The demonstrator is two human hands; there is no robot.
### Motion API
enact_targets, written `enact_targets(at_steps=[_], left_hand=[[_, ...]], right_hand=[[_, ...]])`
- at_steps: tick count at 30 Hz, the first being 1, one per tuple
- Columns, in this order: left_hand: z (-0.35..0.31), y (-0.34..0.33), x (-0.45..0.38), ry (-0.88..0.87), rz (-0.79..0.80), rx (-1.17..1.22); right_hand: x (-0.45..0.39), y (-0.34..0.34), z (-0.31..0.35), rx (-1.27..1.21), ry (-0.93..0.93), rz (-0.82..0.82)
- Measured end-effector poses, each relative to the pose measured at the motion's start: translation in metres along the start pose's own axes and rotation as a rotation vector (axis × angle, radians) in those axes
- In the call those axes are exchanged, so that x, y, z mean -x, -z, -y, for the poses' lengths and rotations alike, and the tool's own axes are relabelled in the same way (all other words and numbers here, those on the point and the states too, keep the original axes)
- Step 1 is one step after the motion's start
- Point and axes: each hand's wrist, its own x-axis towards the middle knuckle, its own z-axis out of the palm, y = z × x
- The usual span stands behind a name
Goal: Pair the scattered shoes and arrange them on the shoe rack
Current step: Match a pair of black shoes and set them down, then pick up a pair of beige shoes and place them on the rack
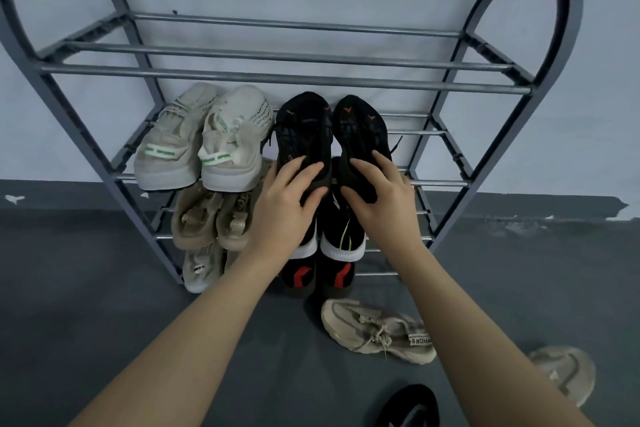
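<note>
left hand (291, 191) clamped on heel of left black shoe (303, 135) | right hand (375, 192) clamped on right black shoe (363, 130) | pair side by side, right half of rack (277, 78) second shelf | beige shoe (377, 331) on floor

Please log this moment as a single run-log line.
step: placing black pair on rack | left hand: holds left black shoe | right hand: holds right black shoe | floor: beige shoe unpaired
</note>
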Motion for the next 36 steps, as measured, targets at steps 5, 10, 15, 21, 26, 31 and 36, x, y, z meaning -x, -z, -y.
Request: enact_targets(at_steps=[5,10,15,21,26,31,36], left_hand=[[0.005,0.002,-0.002,0.016,0.117,-0.041],[0.006,0.01,-0.002,0.045,0.184,-0.118],[-0.006,0.022,0.003,0.042,0.199,-0.266],[-0.032,0.038,0.035,-0.124,0.08,-0.395],[-0.048,0.036,0.079,-0.099,0.147,-0.314],[-0.054,0.003,0.141,-0.007,0.329,-0.178],[-0.041,-0.049,0.185,0.03,0.56,-0.151]], right_hand=[[-0.008,0.001,0.001,0.15,0.013,0.123],[-0.008,0.006,0.005,0.187,0.001,0.187],[0.005,0.014,0.014,0.244,-0.015,0.139],[0.054,0.031,0.018,0.248,0.112,0.05],[0.106,0.047,0.001,0.195,0.05,0.123],[0.174,0.046,-0.038,0.187,-0.076,0.172],[0.218,0.026,-0.095,0.256,-0.163,0.277]])
